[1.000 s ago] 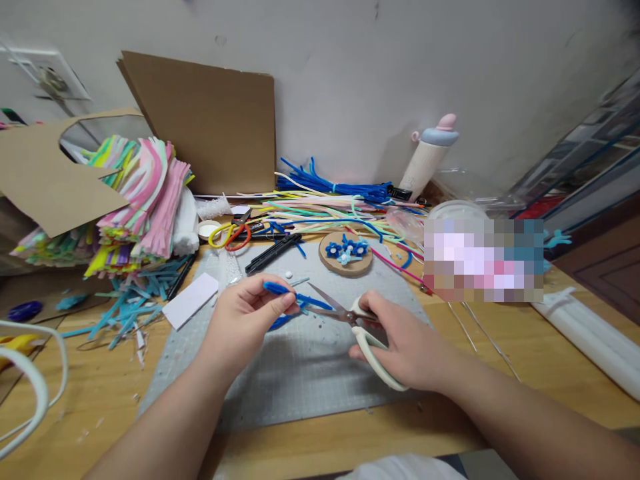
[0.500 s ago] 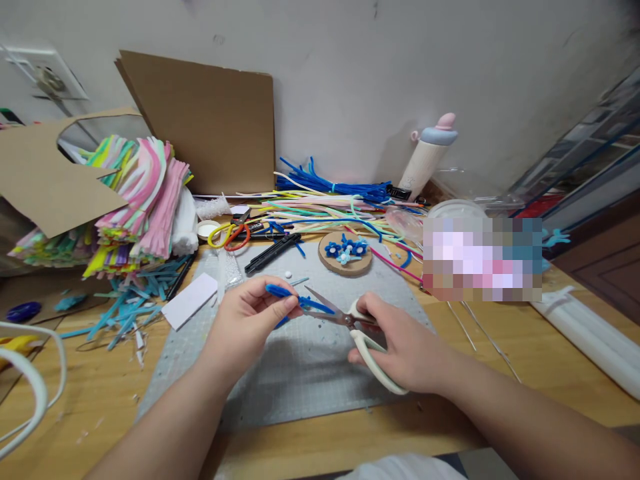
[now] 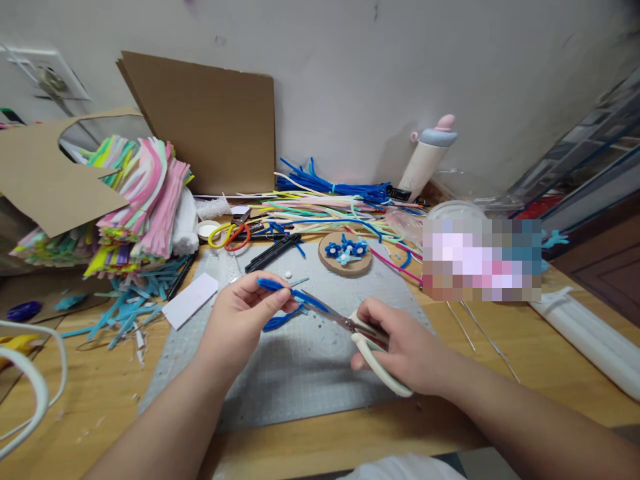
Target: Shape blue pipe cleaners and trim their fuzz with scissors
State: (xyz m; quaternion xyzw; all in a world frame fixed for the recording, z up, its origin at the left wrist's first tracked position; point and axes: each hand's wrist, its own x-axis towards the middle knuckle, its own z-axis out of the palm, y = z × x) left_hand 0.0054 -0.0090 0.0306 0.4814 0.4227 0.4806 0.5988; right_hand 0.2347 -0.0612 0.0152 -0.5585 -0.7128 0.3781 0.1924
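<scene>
Between the thumb and fingers of my left hand [image 3: 245, 310] is a bent blue pipe cleaner [image 3: 273, 287], held above the grey cutting mat [image 3: 300, 393]. One blue loop hangs below the fingertips and another part points right. My right hand [image 3: 400, 343] grips scissors [image 3: 375, 360] with pale handles, fingers through the loops. Their blades point left and lie against the blue strand close to my left fingertips; whether they cut into it I cannot tell. Behind the hands, blue flowers [image 3: 345, 250] with white centres rest on a round wooden disc [image 3: 345, 268].
Yellow-and-orange scissors [image 3: 230, 235] and a black pen-like tool [image 3: 273, 253] lie behind my left hand. Loose pipe cleaners [image 3: 330, 213] stretch along the wall. At left are pink and white bundles [image 3: 145, 180] and a white card [image 3: 190, 301]; a white bottle [image 3: 427, 160] stands at back right.
The scissor blades have come closer together, now against the blue strand. My left hand has shifted slightly left, and the lower blue loop shows more fully.
</scene>
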